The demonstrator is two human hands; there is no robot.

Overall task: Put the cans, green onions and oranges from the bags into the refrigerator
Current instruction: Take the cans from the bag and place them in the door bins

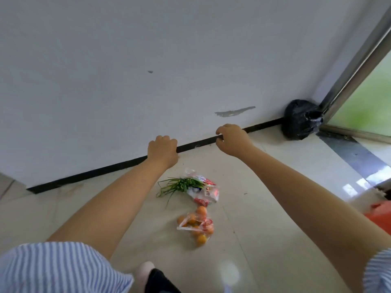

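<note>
Two clear plastic bags lie on the pale tiled floor near the wall. The farther bag (204, 190) holds green onions (179, 185), whose tops stick out to the left, and red-and-white packed goods that may be cans. The nearer bag (196, 225) holds several oranges. Both my arms reach forward above the bags. My left hand (163, 150) has its fingers curled under and holds nothing. My right hand (231, 139) hangs with its fingers curled downward, also holding nothing. No refrigerator is in view.
A white wall with a black skirting board (118, 166) runs across ahead. A knotted black rubbish bag (301, 119) sits in the corner by a metal door frame (357, 66). An orange object (379, 216) shows at the right edge. My shoe (145, 271) is at the bottom.
</note>
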